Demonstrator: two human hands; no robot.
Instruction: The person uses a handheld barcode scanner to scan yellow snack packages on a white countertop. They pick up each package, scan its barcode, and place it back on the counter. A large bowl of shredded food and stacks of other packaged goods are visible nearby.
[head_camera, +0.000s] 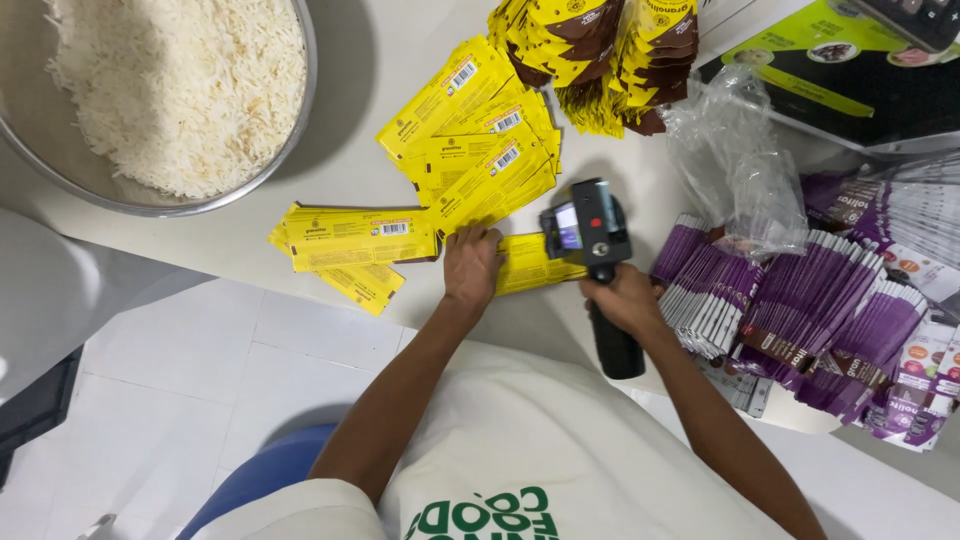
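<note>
Head view: the left hand (472, 264) presses flat, fingers together, on a long yellow wrapper (530, 262) lying at the white table (350, 160) edge. The right hand (625, 298) is clamped around a black handheld printer (590, 235) set on the wrapper's right end.

Small food-packing workroom: white worktable (360, 170) over a white tiled floor (200, 400), bearing a wide steel bowl (300, 120) of white rice (180, 80), fanned stacks of flat yellow wrappers (480, 140), banded bundles of purple wrappers (800, 300), crumpled clear plastic bags (730, 160), and a handheld marking device (590, 235).
</note>
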